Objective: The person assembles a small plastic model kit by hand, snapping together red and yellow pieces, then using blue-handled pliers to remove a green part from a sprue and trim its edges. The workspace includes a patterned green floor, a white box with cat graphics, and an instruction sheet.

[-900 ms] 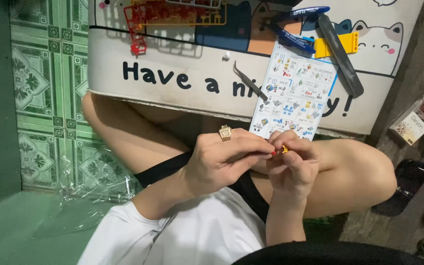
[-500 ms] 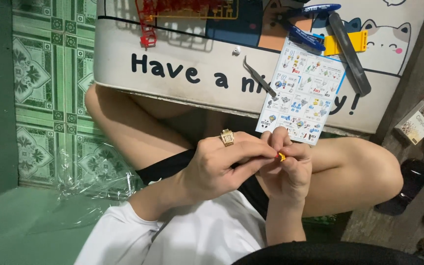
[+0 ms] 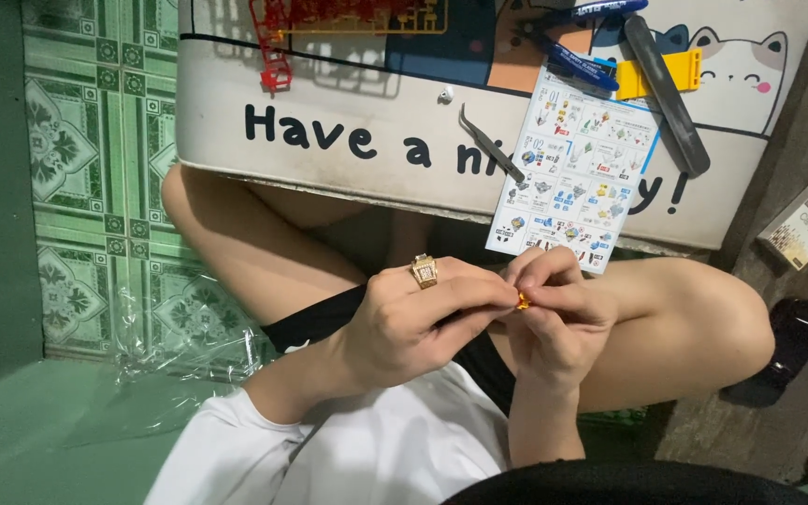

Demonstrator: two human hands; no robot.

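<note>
Our left hand [image 3: 413, 323] and right hand [image 3: 554, 318] both pinch a tiny orange piece [image 3: 522, 301] over our lap — it could slip and get lost on the green tiled floor [image 3: 95, 187], because it is so small. The desk [image 3: 348, 159] holds tweezers [image 3: 490, 143], a picture guide sheet [image 3: 577, 178] and a red parts frame [image 3: 329, 19].

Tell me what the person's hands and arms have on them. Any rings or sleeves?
The left hand wears a chunky gold ring with a square top. The right hand shows no ring. Both forearms are bare. A white sleeve covers the left upper arm, part of a white shirt.
</note>
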